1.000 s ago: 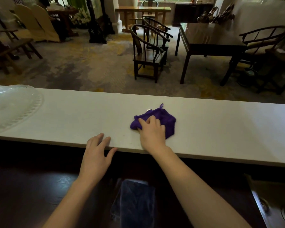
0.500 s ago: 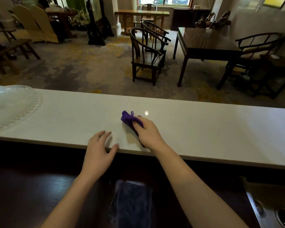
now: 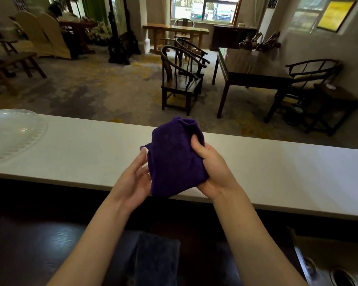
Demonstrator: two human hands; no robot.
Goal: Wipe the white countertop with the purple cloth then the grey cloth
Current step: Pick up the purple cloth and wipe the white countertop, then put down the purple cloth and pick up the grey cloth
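The purple cloth [image 3: 172,159] is bunched and lifted above the white countertop [image 3: 277,174], held between both hands. My right hand [image 3: 213,170] grips its right side, thumb pressed into the fabric. My left hand [image 3: 132,180] holds the cloth's left edge with fingers partly spread. The grey cloth [image 3: 153,259] lies folded on the dark lower surface between my forearms, below the countertop's front edge.
A clear glass dish [image 3: 10,133] sits at the countertop's left end. A metal sink fitting [image 3: 339,273] shows at the lower right. Beyond the counter are dark wooden chairs [image 3: 180,79] and a table [image 3: 254,71] on the carpeted floor.
My right hand gathered the purple cloth and lifted it off the countertop. My left hand left the counter edge and rose to take the cloth's left side.
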